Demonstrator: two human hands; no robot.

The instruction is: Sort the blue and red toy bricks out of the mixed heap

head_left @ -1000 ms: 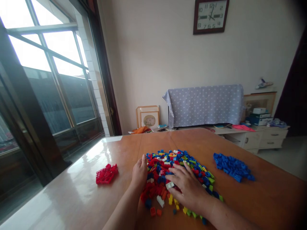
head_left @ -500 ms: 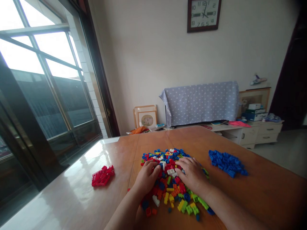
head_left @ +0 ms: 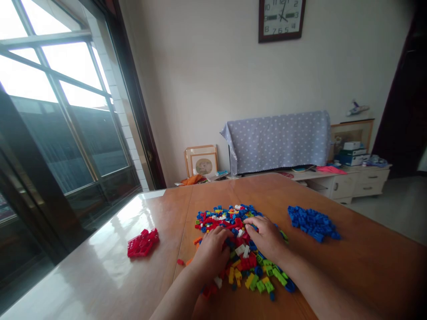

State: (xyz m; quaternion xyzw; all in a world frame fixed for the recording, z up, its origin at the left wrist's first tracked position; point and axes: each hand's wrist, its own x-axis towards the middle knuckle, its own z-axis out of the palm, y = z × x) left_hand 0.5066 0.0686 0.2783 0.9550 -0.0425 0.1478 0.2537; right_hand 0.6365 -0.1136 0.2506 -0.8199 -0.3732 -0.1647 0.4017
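Note:
A mixed heap of small toy bricks in red, blue, green, yellow and white lies on the wooden table in front of me. My left hand rests palm down on the heap's left side, its fingers curled into the bricks. My right hand lies on the heap's right side with its fingers bent down among red and blue pieces. What either hand grips, if anything, is hidden under the fingers. A small pile of red bricks sits apart to the left. A pile of blue bricks sits apart to the right.
A large window runs along the left of the table. Behind the table stand a cloth-covered object, a picture frame on the floor and a low white cabinet with boxes. A clock hangs on the wall.
My left hand has moved from the heap's left edge onto the bricks. My right hand has drawn in and curled. Bricks have been pushed about, and the view has shifted slightly.

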